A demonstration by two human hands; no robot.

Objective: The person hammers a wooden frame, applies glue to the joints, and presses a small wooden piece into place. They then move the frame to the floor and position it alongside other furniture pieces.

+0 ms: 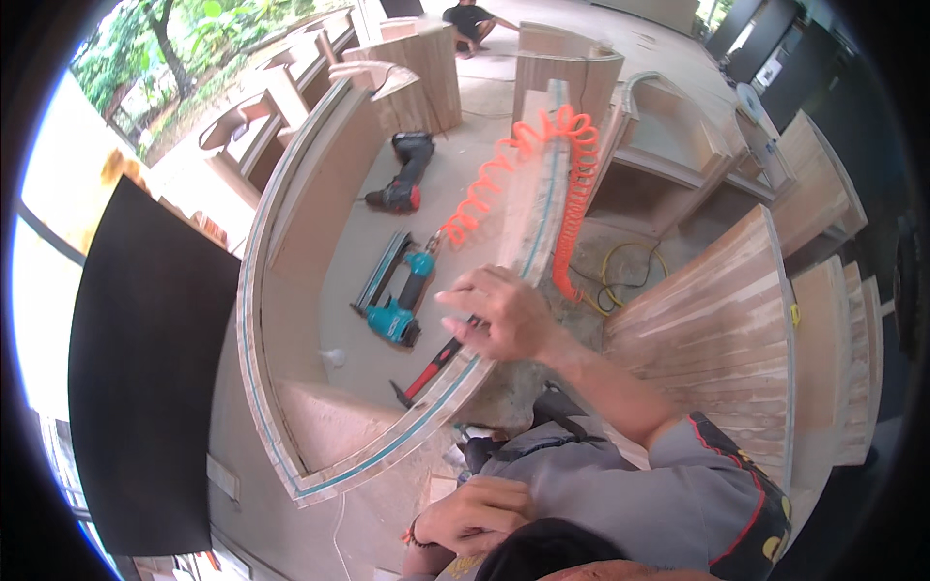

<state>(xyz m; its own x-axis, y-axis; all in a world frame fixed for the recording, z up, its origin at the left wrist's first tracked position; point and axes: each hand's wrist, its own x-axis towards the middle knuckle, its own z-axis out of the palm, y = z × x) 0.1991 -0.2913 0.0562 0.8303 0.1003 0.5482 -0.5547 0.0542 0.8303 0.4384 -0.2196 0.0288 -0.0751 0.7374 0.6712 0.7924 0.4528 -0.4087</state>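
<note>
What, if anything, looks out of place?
Nothing looks spilled or plainly damaged. The orange coiled hose is draped over the curved wooden frame, looking untidy: its loops sprawl loosely toward the teal nail gun.

No readable lettering or signs

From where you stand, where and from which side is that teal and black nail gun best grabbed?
Take the nail gun by its straight black handle, probably from the right: that side faces the bare right hand, while the long narrow magazine flanks the left and the coiled orange hose joins the far end.
</note>
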